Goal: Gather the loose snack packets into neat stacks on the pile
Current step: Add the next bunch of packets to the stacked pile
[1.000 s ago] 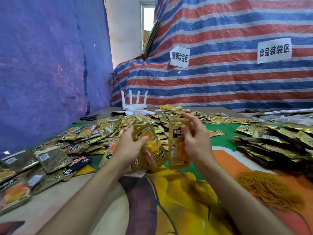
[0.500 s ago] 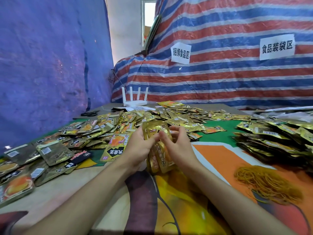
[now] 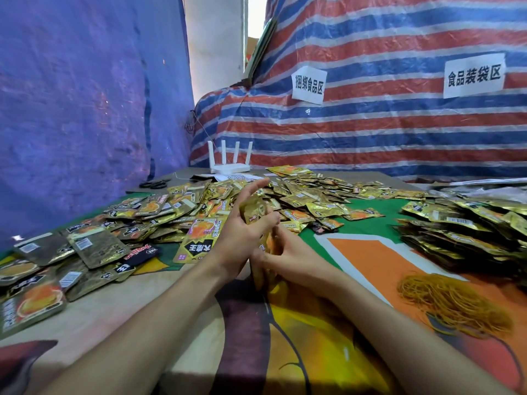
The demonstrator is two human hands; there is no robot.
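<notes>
Lower now than a moment ago, the right hand (image 3: 288, 259) curls round the bottom of an upright stack of gold foil snack packets (image 3: 254, 213), just above the printed table cover (image 3: 356, 252). The left hand (image 3: 239, 238) clamps its top with the thumb, fingers splayed. Behind spreads the loose heap of packets (image 3: 299, 195); farther back, a white four-antenna router (image 3: 229, 166).

The person's body appears as two limbs entering from the lower edge of the view. The left forearm (image 3: 148, 323) and right forearm (image 3: 387, 326) are bare along their full visible length. The left hand (image 3: 242, 238) and right hand (image 3: 296, 260) are likewise bare. Each forearm is slender and tapers toward the wrist. Finer surface detail cannot be resolved.
</notes>
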